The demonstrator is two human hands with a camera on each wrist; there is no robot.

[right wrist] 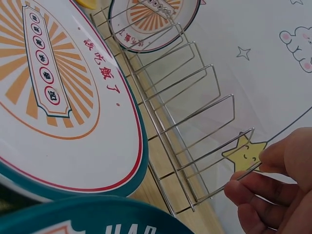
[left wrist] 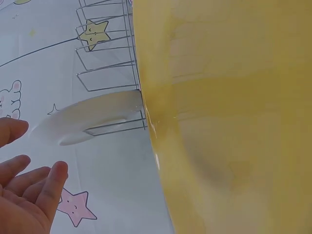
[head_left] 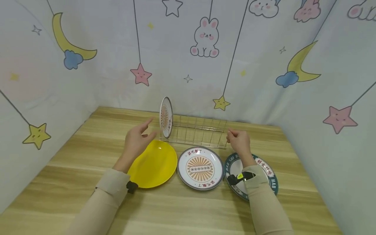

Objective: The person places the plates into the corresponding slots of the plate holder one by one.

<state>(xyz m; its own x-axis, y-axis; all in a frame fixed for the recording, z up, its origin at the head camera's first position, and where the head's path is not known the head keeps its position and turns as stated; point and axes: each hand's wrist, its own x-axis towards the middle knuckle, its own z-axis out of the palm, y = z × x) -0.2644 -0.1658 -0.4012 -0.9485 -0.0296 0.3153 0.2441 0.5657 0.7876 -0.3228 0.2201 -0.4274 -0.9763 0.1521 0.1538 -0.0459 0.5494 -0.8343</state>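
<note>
Wire rack, centre of frame: end wire pinched by right hand; light, steady bracing seems best. Patterned plate, upright in rack's left end. Left hand, left of centre: released, near plate.

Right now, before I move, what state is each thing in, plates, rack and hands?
Rack: on the table, one plate in it
Racked plate: standing on edge at the rack's left end
Yellow plate: lying flat
Middle plate: lying flat, pattern up
Green-rimmed plate: lying flat, partly hidden by the right arm
Left hand: open, holding nothing
Right hand: pinching the rack's right end
</note>
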